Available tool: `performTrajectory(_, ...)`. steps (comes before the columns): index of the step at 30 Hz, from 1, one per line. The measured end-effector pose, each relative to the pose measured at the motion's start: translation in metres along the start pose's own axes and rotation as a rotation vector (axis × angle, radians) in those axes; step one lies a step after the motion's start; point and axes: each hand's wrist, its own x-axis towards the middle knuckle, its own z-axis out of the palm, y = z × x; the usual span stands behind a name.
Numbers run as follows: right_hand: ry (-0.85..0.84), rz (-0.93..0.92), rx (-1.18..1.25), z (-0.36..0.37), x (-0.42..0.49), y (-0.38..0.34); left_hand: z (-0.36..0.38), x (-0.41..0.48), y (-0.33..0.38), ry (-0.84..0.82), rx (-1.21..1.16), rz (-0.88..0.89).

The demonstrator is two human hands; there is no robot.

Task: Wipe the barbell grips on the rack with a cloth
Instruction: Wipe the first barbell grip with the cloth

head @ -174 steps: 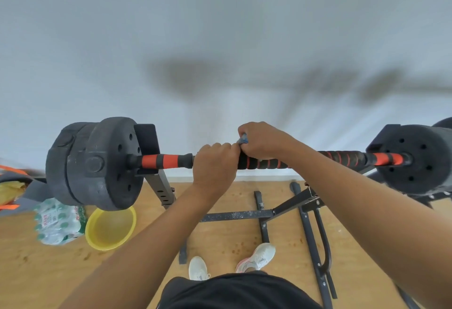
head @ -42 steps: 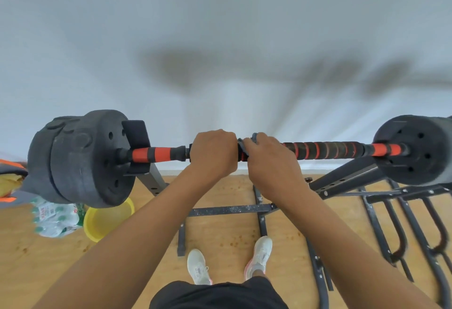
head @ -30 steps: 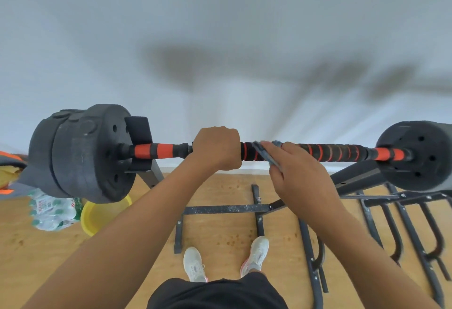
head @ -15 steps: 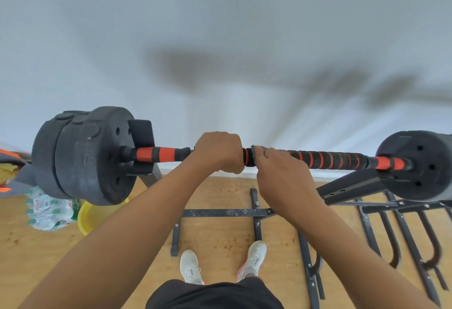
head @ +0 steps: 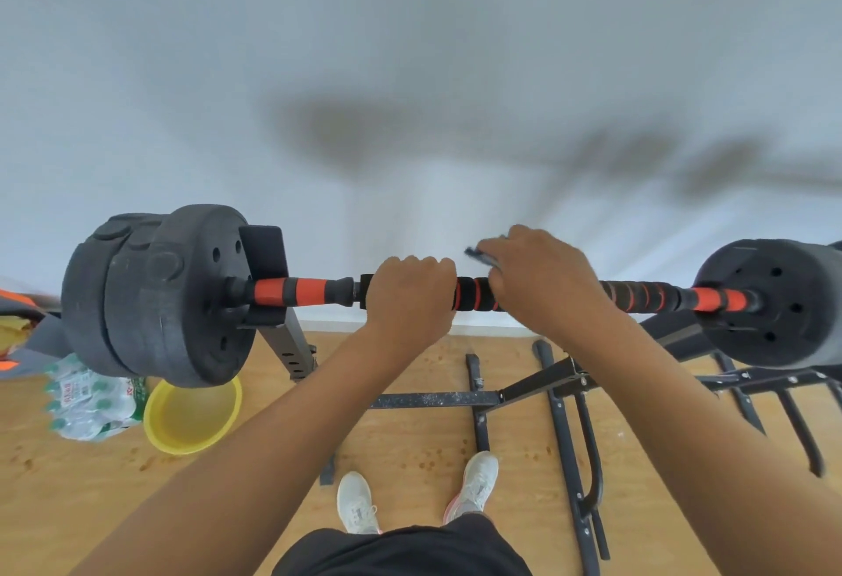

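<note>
A barbell (head: 300, 292) with a black and orange ribbed grip lies across a black rack (head: 282, 338) at chest height, with black weight plates at the left (head: 155, 293) and right (head: 770, 302) ends. My left hand (head: 410, 297) grips the bar left of centre, fingers wrapped over it. Right beside it, my right hand (head: 542, 279) sits on top of the grip and holds a small grey-blue cloth (head: 480, 255), whose corner sticks out above the bar. Most of the cloth is hidden under that hand.
A yellow bowl (head: 191, 416) and a pack of water bottles (head: 86, 397) sit on the wooden floor at the left. Black rack base bars (head: 565, 429) spread over the floor at the right. My feet in white shoes (head: 360, 502) stand below the bar. A white wall is behind.
My right hand has rolled from the front of the grip up over its top with the cloth and shifted slightly right. The left hand keeps its hold.
</note>
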Motion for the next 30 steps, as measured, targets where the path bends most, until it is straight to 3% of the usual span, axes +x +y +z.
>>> performTrajectory(4, -0.137, -0.025, -0.101, 0.008, -0.003, -0.018, -0.004, 0.006, 0.000, -0.097, 0.013, 0.006)
performTrajectory(8, -0.080, -0.020, -0.056, 0.018, -0.013, -0.018, -0.010, 0.016, -0.001, -0.204, -0.039, -0.028)
performTrajectory(15, 0.003, -0.027, 0.027, 0.022, -0.044, -0.014, -0.023, 0.036, -0.010, -0.533, -0.183, -0.028)
performTrajectory(21, -0.011, 0.062, 0.408, 0.017, -0.069, 0.000, -0.018, 0.031, -0.013, -0.462, -0.214, -0.013)
performTrajectory(30, 0.064, 0.109, 0.296, 0.029, -0.010, -0.007, -0.010, 0.025, -0.009, -0.294, -0.157, -0.009)
